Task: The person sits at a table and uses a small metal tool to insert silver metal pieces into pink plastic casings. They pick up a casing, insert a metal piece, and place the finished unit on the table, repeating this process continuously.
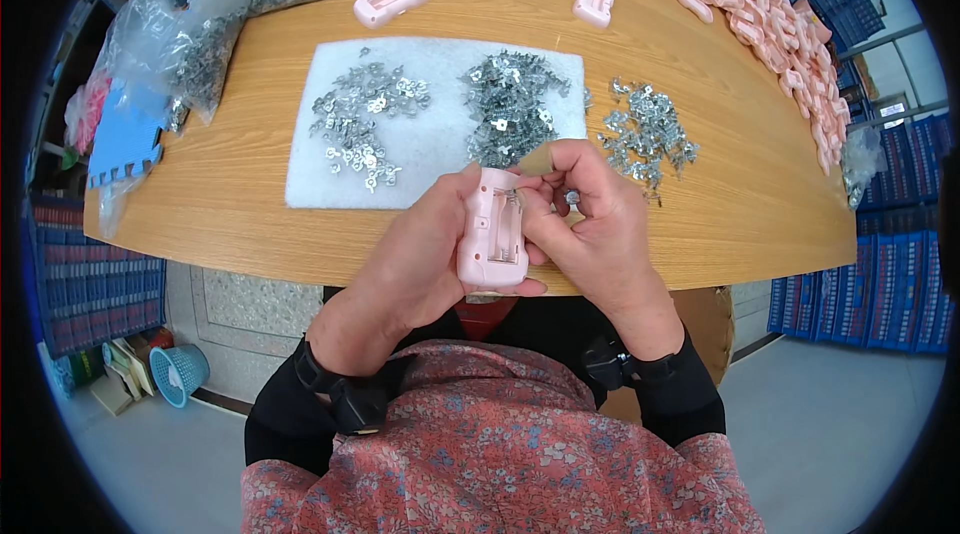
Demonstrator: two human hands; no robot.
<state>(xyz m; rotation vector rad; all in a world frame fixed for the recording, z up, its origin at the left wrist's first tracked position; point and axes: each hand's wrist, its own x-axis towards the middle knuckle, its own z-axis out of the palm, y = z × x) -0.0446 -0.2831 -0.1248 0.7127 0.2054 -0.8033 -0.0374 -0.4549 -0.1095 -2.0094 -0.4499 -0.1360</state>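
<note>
My left hand (415, 244) is wrapped round a pale pink plastic battery housing (482, 244), held upright above the table's near edge. Its long battery compartment faces up, with metal showing at both ends. At the compartment's upper right, the fingers of my right hand (595, 224) are pinched together, and a tan wrap covers one fingertip. A small metal battery contact (571, 197) shows between those fingers; whatever is at the very fingertips is hidden. Just beyond my hands, a white foam sheet (445, 74) bears two heaps of metal contacts, a loose one (370, 114) and a denser one (510, 109).
Another heap of metal contacts (650, 134) lies on the wooden table (760, 204) right of the foam. Many pink housings (740, 14) are piled along the far right edge. Clear bags of metal parts (215, 29) and a blue foam mat (125, 134) lie at the left.
</note>
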